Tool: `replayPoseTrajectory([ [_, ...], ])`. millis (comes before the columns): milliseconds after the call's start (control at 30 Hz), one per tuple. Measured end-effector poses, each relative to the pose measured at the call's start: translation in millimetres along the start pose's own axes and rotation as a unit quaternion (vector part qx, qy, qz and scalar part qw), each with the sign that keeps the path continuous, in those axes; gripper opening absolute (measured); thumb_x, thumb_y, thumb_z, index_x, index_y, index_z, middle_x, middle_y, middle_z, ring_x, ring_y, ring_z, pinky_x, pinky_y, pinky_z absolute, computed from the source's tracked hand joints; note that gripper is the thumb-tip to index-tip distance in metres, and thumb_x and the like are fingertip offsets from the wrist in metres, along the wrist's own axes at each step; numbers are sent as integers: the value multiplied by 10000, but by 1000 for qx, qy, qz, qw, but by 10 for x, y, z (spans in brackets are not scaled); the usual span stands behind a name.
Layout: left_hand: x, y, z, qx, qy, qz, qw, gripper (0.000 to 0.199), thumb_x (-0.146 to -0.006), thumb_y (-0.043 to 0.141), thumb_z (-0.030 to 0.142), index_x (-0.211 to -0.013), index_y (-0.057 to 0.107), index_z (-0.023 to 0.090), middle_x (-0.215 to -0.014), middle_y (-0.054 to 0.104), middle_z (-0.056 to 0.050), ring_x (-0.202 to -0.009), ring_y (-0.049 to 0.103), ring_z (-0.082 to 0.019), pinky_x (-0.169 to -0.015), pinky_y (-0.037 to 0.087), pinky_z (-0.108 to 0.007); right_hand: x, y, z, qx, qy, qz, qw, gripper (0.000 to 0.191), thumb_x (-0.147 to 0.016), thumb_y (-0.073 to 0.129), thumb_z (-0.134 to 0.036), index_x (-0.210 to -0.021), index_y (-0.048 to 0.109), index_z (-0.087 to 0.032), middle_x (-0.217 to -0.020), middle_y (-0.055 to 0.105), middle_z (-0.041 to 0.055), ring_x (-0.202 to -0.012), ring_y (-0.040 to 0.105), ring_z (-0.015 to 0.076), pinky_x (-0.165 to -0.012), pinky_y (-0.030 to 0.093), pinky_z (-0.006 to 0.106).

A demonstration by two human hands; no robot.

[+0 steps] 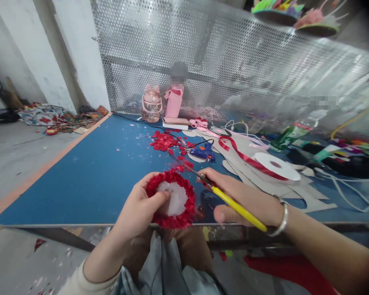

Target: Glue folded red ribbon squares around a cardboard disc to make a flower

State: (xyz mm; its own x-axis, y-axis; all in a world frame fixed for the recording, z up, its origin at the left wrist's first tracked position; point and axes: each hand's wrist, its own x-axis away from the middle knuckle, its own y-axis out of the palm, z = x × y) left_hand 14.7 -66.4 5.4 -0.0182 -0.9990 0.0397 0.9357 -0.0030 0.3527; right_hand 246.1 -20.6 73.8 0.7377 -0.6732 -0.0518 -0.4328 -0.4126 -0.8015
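My left hand [141,205] grips a round white disc [178,200] edged with a thick ring of ruffled red fabric pieces [189,209]. Its thumb presses on the white middle, while the other fingers are hidden behind. In my right hand [242,194] is a slim tool with a yellow handle [238,208] and a long thin metal tip; its exact kind is unclear. The tip points up and left, over a few loose red pieces beyond the disc. A pile of red fabric squares [164,141] lies farther back, beside a blue glue gun [201,152].
A white ribbon spool [276,166] with red ribbon lies on cut grey card [255,180] at right. Behind are a pink bottle [174,102], a clear pink cup [151,106], a phone [176,121] and a green bottle [290,135]. A perforated metal screen [218,61] backs the blue table [89,176].
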Motion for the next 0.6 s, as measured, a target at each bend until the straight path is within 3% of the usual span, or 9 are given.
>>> replayPoseTrajectory([
  [100,11,-16,-7,12,0,3,1000,286,-733,752,213,-990,631,179,-837,723,-10,-682,648,-135,-616,553,-221,-62,101,34,-201,64,63,976,580,-871,446,-748,-1069,545,-213,-856,599,31,-737,566,181,-686,486,312],
  [167,21,-11,-3,22,0,1,1000,362,-724,779,211,-1048,622,179,-873,731,-18,-699,655,-135,-628,560,-219,-141,189,42,-259,92,98,956,547,-900,414,-723,-1046,538,-211,-805,581,16,-694,557,166,-658,480,306],
  [233,26,7,9,32,-1,-4,999,515,-687,820,182,-1153,601,180,-901,741,-28,-708,659,-135,-636,560,-213,-224,263,18,-271,90,103,953,499,-852,548,-679,-1036,527,-216,-802,584,5,-695,560,162,-664,486,302],
  [333,18,28,29,52,0,-4,999,762,-618,880,163,-1297,535,183,-868,747,-30,-655,649,-130,-601,549,-207,-315,336,-64,-292,75,94,949,430,-735,752,-461,-1024,529,-233,-863,619,-1,-767,591,171,-711,513,303],
  [433,14,1,51,100,12,28,995,826,-670,857,395,-1369,460,204,-896,746,-39,-685,677,-155,-608,556,-230,-381,391,-133,-293,79,122,945,355,-705,694,-299,-1022,551,-232,-882,654,12,-782,623,192,-720,541,329],
  [533,55,-31,58,161,10,51,986,843,-765,598,732,-1376,442,172,-1060,736,-125,-829,721,-241,-662,590,-325,-470,456,-144,-290,83,177,937,295,-698,605,-297,-978,557,-219,-896,667,33,-824,640,209,-793,546,361],
  [600,97,-15,36,197,-5,47,979,839,-738,639,727,-1346,497,166,-1116,728,-150,-893,726,-274,-705,597,-353,-543,512,-134,-286,83,204,933,256,-706,571,-318,-941,551,-217,-927,667,47,-888,643,218,-865,531,377],
])
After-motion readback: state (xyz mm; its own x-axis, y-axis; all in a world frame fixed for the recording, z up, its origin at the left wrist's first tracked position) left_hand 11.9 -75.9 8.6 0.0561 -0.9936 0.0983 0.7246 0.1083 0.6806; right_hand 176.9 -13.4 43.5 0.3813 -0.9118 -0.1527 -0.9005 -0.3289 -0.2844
